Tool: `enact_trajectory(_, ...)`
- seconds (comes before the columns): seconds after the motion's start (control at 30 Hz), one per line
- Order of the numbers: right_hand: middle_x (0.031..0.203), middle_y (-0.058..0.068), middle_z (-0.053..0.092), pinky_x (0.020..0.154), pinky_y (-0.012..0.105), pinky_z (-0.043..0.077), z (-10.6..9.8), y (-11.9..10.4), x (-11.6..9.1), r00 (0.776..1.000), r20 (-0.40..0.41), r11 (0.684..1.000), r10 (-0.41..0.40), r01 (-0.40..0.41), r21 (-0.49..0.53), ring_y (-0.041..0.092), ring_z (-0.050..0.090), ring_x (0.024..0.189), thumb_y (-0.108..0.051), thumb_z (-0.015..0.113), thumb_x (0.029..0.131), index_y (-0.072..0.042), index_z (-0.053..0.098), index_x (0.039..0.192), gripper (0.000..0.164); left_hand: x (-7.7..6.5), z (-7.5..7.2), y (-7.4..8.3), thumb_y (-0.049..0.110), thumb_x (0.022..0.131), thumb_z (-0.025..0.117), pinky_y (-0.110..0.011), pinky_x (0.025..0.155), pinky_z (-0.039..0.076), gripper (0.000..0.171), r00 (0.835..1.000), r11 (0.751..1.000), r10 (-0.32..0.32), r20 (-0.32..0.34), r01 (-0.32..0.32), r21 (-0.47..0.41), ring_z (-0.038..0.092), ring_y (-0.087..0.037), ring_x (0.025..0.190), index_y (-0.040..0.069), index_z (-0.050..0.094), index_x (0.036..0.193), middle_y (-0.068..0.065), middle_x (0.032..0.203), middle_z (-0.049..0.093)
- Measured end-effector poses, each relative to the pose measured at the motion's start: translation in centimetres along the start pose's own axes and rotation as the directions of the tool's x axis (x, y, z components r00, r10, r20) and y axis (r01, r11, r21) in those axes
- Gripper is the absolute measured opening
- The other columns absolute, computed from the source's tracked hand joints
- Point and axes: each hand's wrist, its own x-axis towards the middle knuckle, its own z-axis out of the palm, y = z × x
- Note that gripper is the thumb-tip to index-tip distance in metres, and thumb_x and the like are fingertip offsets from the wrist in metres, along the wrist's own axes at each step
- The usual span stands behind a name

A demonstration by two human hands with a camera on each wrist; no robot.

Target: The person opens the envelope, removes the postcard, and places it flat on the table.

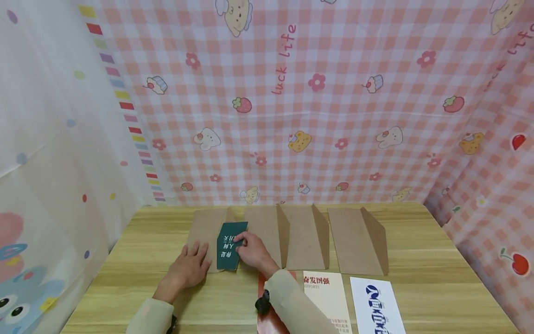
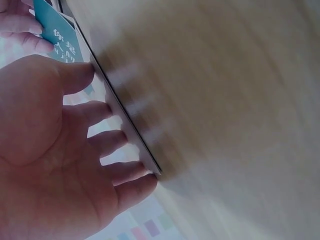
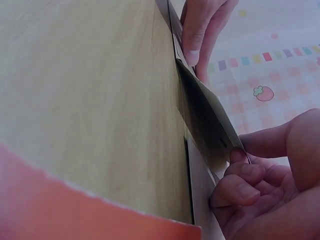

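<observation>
A dark green card (image 1: 225,250) with white characters overlaps the right side of the leftmost brown paper envelope (image 1: 203,227). My left hand (image 1: 191,264) rests on the lower left of that envelope, fingers spread and straight. In the left wrist view its fingertips (image 2: 116,140) lie along the paper, close over the table. My right hand (image 1: 253,250) pinches the card's right edge between thumb and index finger. The right wrist view shows the brown flap (image 3: 212,112) tilted up from the table, its outer edge at the pinching fingers.
Three more brown envelopes, a left one (image 1: 262,232), a middle one (image 1: 301,236) and a right one (image 1: 352,241), lie in a row with flaps to the right. Nearer are a red card (image 1: 267,322), a cream card (image 1: 325,297) and a white card (image 1: 392,297). Patterned curtains (image 1: 317,111) surround the table.
</observation>
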Motion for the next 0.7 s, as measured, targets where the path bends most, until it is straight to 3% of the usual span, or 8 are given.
enact_trajectory(0.4, 0.075, 0.002, 0.049, 0.062, 0.026, 0.036, -0.09, -0.01, 0.02, 1.0, -0.015, 1.0, -0.013, 0.013, -0.017, 0.016, 0.046, 0.069, 0.0, 0.058, 0.091, -0.004, 0.069, 0.105, 0.017, 0.0, 0.1, 0.16, 0.025, 0.105, 0.044, -0.058, 0.119, 0.013, 0.056, 0.999, 0.999, -0.031, 0.019, 0.031, 0.014, 0.023, -0.045, 0.147, -0.007, 0.034, 0.15, -0.033, 0.156, 0.026)
enact_trajectory(0.7, 0.075, 0.002, 0.05, 0.061, 0.026, 0.036, -0.15, 0.17, -0.07, 1.0, -0.018, 1.0, -0.023, 0.023, -0.016, 0.016, 0.046, 0.068, 0.0, 0.06, 0.092, -0.004, 0.069, 0.105, 0.017, 0.09, 0.17, 0.17, 0.024, 0.105, 0.045, -0.059, 0.119, 0.015, 0.055, 1.0, 0.999, -0.028, -0.002, 0.028, 0.022, 0.024, -0.046, 0.146, -0.007, 0.036, 0.149, -0.033, 0.155, 0.028)
